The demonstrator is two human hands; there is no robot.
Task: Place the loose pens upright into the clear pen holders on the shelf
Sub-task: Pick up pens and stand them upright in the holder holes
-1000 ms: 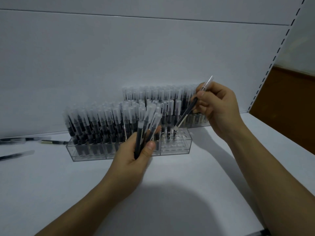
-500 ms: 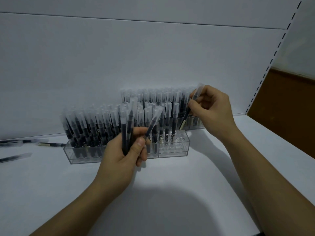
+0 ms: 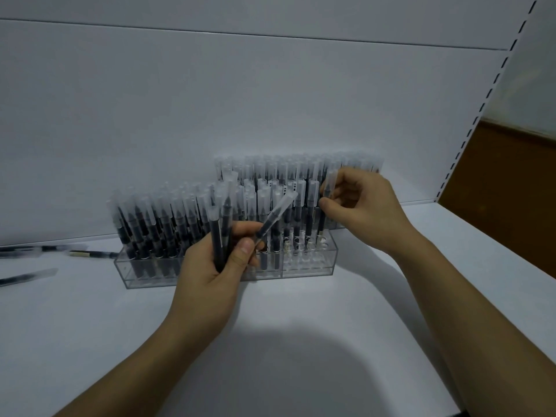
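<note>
A clear pen holder (image 3: 307,267) stands on the white shelf, mostly filled with upright black pens with frosted caps; its right end has empty holes. A second filled holder (image 3: 301,170) stands behind it against the back wall. My left hand (image 3: 216,266) grips a small bunch of pens (image 3: 219,233) in front of the front holder, one of them splayed to the right. My right hand (image 3: 361,206) pinches a single pen (image 3: 326,203) nearly upright, its lower end down at the holes near the front holder's right end.
Three loose pens lie on the shelf at the far left (image 3: 93,253) (image 3: 27,276) (image 3: 30,251). The white back panel rises behind the holders. A slotted upright (image 3: 469,130) and a brown wall bound the right side.
My right hand has lowered its pen from a tilted position above the holder to nearly upright in the holes. My left hand has shifted slightly, its bunch of pens splaying differently.
</note>
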